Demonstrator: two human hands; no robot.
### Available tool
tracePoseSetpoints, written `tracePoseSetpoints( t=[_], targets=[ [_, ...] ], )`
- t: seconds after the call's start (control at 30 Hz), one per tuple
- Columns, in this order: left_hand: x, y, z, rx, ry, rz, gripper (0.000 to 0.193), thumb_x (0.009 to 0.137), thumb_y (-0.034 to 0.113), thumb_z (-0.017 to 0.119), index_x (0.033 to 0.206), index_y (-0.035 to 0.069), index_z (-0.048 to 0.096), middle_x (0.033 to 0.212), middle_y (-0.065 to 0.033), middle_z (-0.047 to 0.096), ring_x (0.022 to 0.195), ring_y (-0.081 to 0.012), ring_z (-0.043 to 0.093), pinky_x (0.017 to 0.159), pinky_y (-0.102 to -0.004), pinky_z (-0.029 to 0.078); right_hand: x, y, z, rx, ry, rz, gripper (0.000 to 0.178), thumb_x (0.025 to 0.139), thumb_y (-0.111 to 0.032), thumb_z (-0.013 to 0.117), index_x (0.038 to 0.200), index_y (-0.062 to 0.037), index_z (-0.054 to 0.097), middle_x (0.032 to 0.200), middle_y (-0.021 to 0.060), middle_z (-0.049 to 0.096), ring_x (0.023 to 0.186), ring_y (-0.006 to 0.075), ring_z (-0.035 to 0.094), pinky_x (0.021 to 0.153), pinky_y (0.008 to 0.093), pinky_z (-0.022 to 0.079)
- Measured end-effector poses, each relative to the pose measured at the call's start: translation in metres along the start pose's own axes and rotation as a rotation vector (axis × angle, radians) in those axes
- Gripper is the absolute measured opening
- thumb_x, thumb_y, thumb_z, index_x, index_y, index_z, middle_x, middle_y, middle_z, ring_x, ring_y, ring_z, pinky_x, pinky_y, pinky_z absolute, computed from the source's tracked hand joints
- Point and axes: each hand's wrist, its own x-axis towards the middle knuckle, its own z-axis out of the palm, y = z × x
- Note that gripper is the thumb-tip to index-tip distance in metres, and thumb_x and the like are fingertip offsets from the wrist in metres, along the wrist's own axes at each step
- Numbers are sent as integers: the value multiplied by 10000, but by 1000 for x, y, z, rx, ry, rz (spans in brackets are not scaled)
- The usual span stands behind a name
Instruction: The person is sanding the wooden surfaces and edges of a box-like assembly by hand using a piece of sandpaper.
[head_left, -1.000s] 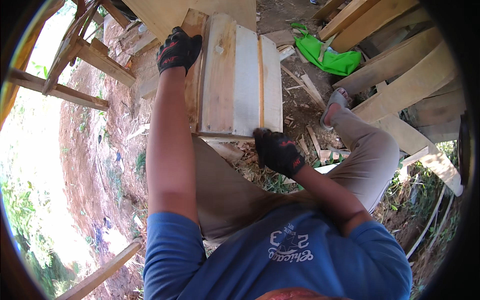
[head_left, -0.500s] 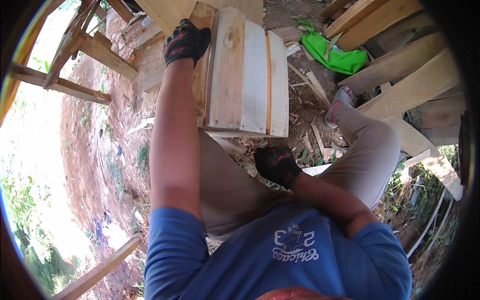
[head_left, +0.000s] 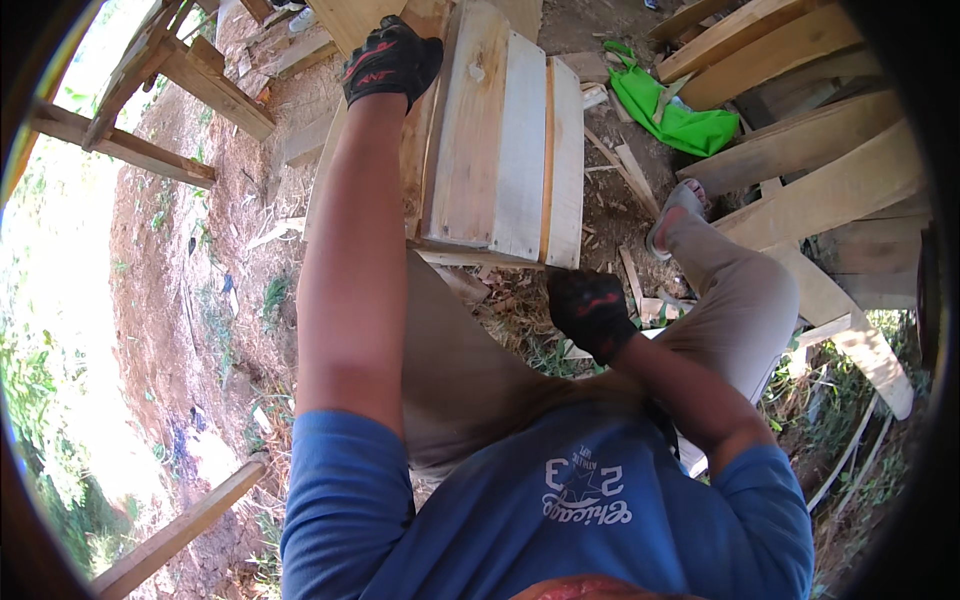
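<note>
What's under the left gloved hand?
Beside the left gloved hand, a brown board shows at right, a pale panel at upper left. What lies directly beneath is covered; contact or grip can't be told.

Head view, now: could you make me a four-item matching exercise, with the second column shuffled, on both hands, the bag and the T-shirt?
Column one
1. Left hand
2. Right hand
3. Bag
4. T-shirt

Column two
A. Blue
B. Near the lower right corner of the wooden box
C. Bright green
D. At the upper left of the wooden box

Pairs: 1-D, 2-B, 3-C, 4-A
</note>
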Motion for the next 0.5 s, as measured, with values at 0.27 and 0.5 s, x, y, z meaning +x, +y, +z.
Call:
tracePoseSetpoints(
  t=[0.27, 0.5],
  targets=[
    [4, -10, 3, 20, 15, 9, 779, 949, 587, 687, 1426, -18, 570, 1437, -277, 656, 1350, -450, 622, 1124, -520, 508, 67, -40, -94, -75, 177, 83, 102, 946, -168, 664, 1017, -112, 712, 779, 99, 676, 631, 282, 679, 565, 435, 526],
    [5, -4, 1, -8, 4, 32, 766, 959, 584, 674, 1417, -23, 576, 1441, -290, 647, 1345, -448, 625, 1124, -518, 511, 78, -44, -10, -91, 215, -187, 83, 949, -146, 687, 1014, -95, 698, 801, 100, 670, 746, 307, 679, 630, 459, 526]
  ],
)
